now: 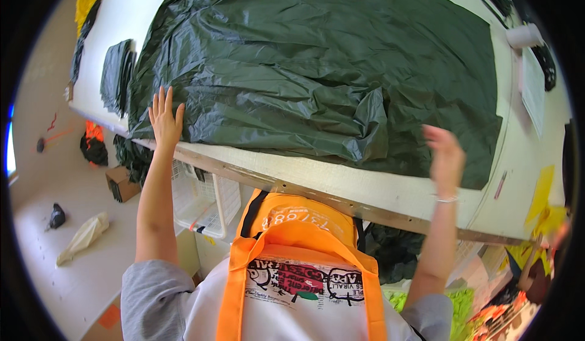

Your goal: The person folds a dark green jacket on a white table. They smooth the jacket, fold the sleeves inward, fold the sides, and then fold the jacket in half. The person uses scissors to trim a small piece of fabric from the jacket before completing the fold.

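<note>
A large sheet of thin, shiny dark green fabric (292, 60) lies spread and wrinkled across the white table (378, 179). Its near right part is bunched into raised folds. My left hand (163, 117) rests flat on the fabric's near left edge, fingers stretched out. Over the near right portion hovers my right hand (446, 155), blurred by motion; whether it touches the cloth and how its fingers are set is unclear. Left of the sheet sits a folded stack of dark green fabric (117, 76).
At the table's right edge are a white roll (524, 36), a white sheet (532, 94) and a pen (501, 184). Under the front edge stand a white plastic basket (210, 204) and a cardboard box (122, 182). Another person (536, 274) appears at the far right.
</note>
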`<action>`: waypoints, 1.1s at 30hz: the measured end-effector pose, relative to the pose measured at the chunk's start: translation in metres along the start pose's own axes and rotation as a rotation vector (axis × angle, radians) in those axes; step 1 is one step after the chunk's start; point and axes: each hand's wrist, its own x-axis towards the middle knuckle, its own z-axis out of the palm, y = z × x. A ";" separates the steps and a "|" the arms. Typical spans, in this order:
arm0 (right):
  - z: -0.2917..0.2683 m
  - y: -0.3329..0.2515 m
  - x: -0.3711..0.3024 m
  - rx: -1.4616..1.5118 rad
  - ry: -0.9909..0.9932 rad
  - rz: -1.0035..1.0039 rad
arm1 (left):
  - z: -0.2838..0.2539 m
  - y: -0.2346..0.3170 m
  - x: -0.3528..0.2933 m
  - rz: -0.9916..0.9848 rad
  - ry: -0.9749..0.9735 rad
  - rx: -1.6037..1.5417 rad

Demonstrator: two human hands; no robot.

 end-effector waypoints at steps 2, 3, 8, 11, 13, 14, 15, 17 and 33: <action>0.064 -0.044 -0.008 0.070 0.018 -0.015 | 0.020 -0.001 0.023 0.100 -0.002 -0.040; 0.083 -0.048 -0.006 0.004 0.049 -0.020 | 0.026 0.001 0.032 0.132 -0.024 -0.048; 0.064 -0.073 -0.006 -0.160 0.393 0.043 | 0.077 -0.028 0.037 0.122 -0.185 -0.142; 0.079 -0.034 -0.004 -0.469 0.353 0.072 | 0.086 -0.030 0.047 0.176 -0.172 -0.238; 0.093 -0.040 0.001 -0.583 0.393 0.114 | 0.072 -0.042 0.050 0.233 -0.094 -0.362; 0.096 -0.048 0.003 -0.673 0.444 -0.101 | 0.055 -0.053 0.047 0.271 -0.037 -0.419; 0.102 -0.071 0.008 -0.699 0.358 -0.261 | 0.044 -0.065 0.041 0.280 -0.017 -0.410; 0.126 -0.097 0.010 -0.855 0.155 -0.442 | 0.042 -0.087 0.022 0.275 -0.046 -0.258; 0.108 -0.035 0.138 -0.896 0.102 -0.433 | 0.081 -0.129 0.115 0.177 0.078 -0.479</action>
